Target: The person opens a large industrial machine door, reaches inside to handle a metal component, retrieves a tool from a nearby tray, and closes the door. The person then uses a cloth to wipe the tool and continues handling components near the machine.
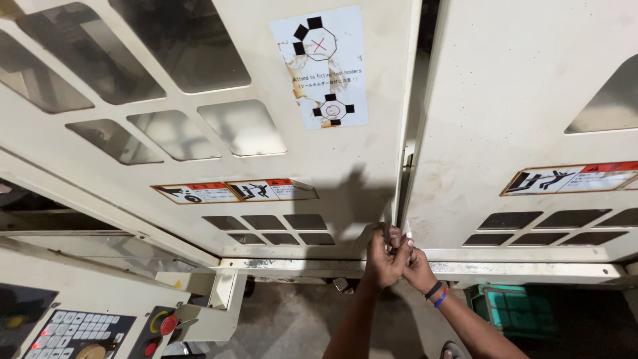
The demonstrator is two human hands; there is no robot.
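Two cream-coloured machine doors meet at a narrow vertical gap (403, 179). The left door (332, 166) has glass windows and vent slots; the right door (505, 119) has vent slots too. My left hand (384, 258) and my right hand (416, 262) are pressed together at the bottom of the gap, fingers curled on the door edges. A small pale thing shows between the fingers; I cannot tell what it is. My right wrist wears a black and a blue band (436, 294).
A control panel (80, 332) with a keypad and a red round button (169, 325) sits at the lower left. A green crate (515, 309) stands on the floor under the right door. A metal rail (518, 270) runs below the doors. Warning stickers mark both doors.
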